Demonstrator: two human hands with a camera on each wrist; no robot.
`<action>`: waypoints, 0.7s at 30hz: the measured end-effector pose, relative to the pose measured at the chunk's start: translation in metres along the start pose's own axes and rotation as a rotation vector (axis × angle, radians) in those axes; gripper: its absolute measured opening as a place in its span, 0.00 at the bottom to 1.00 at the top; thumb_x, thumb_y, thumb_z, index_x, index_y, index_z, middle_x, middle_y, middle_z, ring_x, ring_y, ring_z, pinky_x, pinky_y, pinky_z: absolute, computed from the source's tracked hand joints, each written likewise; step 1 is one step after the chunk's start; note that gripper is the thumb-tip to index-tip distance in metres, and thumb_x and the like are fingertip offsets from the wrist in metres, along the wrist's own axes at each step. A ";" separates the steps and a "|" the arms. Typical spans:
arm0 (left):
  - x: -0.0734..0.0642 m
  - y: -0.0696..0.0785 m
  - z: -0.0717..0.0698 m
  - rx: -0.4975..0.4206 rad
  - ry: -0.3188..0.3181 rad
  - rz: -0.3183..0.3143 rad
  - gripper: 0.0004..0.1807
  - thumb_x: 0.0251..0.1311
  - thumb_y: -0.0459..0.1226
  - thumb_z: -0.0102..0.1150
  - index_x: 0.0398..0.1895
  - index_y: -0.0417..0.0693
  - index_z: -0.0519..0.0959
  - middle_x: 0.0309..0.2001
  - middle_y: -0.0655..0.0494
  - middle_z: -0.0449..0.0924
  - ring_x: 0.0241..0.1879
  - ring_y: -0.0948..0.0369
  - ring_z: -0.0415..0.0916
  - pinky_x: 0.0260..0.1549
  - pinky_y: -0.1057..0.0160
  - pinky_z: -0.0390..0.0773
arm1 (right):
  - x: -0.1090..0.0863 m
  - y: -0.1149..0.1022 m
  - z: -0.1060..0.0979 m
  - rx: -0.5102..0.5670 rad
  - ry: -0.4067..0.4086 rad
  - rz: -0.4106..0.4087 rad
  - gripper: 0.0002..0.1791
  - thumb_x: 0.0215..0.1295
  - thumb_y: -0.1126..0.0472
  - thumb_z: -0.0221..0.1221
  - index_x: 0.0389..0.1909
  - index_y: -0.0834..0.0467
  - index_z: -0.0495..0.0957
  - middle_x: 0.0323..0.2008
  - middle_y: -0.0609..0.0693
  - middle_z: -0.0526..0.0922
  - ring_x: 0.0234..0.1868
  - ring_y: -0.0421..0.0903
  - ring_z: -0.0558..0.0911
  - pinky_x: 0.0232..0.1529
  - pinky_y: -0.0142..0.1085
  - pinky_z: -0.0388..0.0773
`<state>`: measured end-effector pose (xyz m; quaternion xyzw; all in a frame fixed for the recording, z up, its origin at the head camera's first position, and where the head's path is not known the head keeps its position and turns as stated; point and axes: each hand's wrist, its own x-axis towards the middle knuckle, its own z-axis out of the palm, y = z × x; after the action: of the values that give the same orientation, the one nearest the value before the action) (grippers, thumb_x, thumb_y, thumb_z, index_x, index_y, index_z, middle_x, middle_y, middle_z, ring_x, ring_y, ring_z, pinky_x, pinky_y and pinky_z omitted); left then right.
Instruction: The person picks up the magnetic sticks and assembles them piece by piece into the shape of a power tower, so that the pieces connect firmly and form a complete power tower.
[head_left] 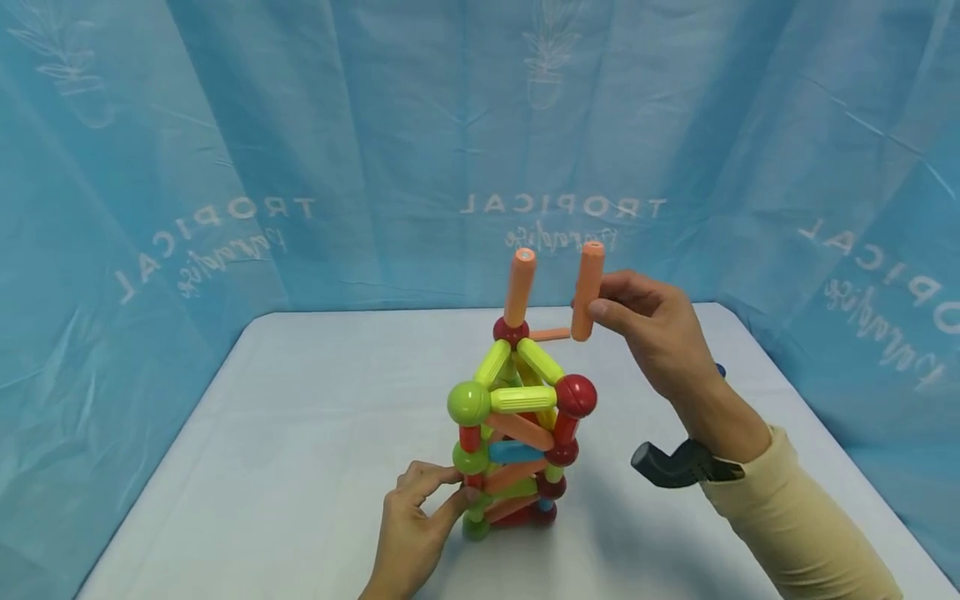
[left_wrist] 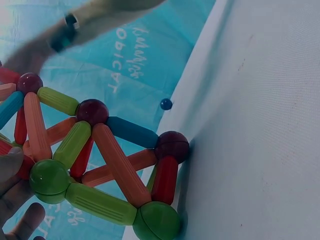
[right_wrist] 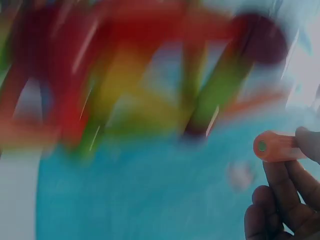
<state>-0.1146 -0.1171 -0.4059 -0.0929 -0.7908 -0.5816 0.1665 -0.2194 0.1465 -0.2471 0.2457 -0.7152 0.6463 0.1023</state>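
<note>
A tower of magnetic rods and balls [head_left: 523,399] stands on the table, its lower balls green on the left and dark red on the right. From the red ball [head_left: 510,332] at its peak, an orange rod [head_left: 520,287] points up. My left hand [head_left: 418,521] pinches the tower's left column low down, at a red rod. Above and right of the tower, my right hand [head_left: 654,327] holds a loose orange rod [head_left: 588,292] between thumb and fingers, nearly upright. In the right wrist view that rod [right_wrist: 276,146] shows a green end, apart from the blurred tower.
A small blue ball [left_wrist: 166,104] lies on the white table [head_left: 337,400] beyond the tower, mostly hidden behind my right forearm in the head view. Blue printed sheeting [head_left: 405,150] hangs around the table. A black device [head_left: 686,464] is strapped to my right wrist.
</note>
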 end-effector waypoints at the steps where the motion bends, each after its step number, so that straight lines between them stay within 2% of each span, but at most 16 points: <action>1: 0.000 0.000 0.000 0.000 0.004 0.007 0.11 0.47 0.38 0.73 0.36 0.61 0.86 0.33 0.72 0.79 0.39 0.65 0.73 0.40 0.57 0.68 | -0.004 -0.011 0.004 0.049 -0.025 -0.029 0.10 0.65 0.67 0.60 0.46 0.65 0.80 0.39 0.58 0.81 0.45 0.54 0.76 0.49 0.41 0.75; 4: 0.000 -0.001 -0.001 0.000 0.006 0.007 0.11 0.47 0.38 0.73 0.36 0.60 0.86 0.33 0.72 0.79 0.39 0.65 0.73 0.40 0.57 0.68 | -0.015 -0.031 0.014 0.137 -0.097 -0.082 0.10 0.64 0.69 0.60 0.46 0.64 0.80 0.39 0.59 0.81 0.45 0.54 0.78 0.47 0.40 0.77; 10: 0.001 0.000 -0.003 0.006 0.006 -0.015 0.11 0.48 0.39 0.72 0.37 0.61 0.86 0.33 0.72 0.79 0.39 0.65 0.72 0.41 0.57 0.67 | -0.022 -0.035 0.019 0.052 -0.166 -0.054 0.09 0.65 0.68 0.60 0.45 0.63 0.80 0.40 0.57 0.81 0.44 0.52 0.80 0.45 0.38 0.77; 12: 0.001 0.000 -0.003 0.006 0.009 -0.018 0.11 0.48 0.39 0.72 0.37 0.60 0.86 0.33 0.72 0.79 0.39 0.65 0.72 0.41 0.57 0.67 | -0.022 -0.033 0.019 0.012 -0.173 -0.040 0.09 0.65 0.67 0.60 0.44 0.63 0.80 0.40 0.56 0.81 0.42 0.52 0.80 0.42 0.38 0.77; 16: 0.000 -0.001 -0.004 0.016 0.008 -0.021 0.10 0.49 0.40 0.72 0.37 0.61 0.86 0.33 0.72 0.78 0.39 0.65 0.72 0.41 0.57 0.67 | -0.022 -0.031 0.020 0.014 -0.188 -0.040 0.08 0.65 0.68 0.60 0.44 0.63 0.80 0.39 0.56 0.80 0.39 0.52 0.79 0.39 0.38 0.76; 19: -0.001 -0.002 -0.005 0.019 0.006 -0.033 0.10 0.48 0.40 0.72 0.36 0.62 0.86 0.33 0.72 0.78 0.39 0.65 0.72 0.40 0.58 0.67 | -0.021 -0.025 0.019 0.018 -0.165 -0.052 0.09 0.66 0.68 0.57 0.45 0.64 0.80 0.41 0.57 0.81 0.44 0.53 0.78 0.44 0.39 0.76; 21: -0.002 -0.002 -0.005 0.021 0.008 -0.040 0.10 0.48 0.40 0.72 0.36 0.62 0.86 0.33 0.72 0.78 0.39 0.65 0.72 0.40 0.58 0.67 | -0.016 -0.014 0.015 -0.007 -0.112 -0.036 0.10 0.68 0.67 0.56 0.47 0.64 0.80 0.43 0.58 0.81 0.48 0.54 0.77 0.49 0.41 0.74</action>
<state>-0.1125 -0.1222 -0.4068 -0.0732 -0.7979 -0.5769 0.1588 -0.1967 0.1345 -0.2444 0.2941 -0.7176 0.6268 0.0747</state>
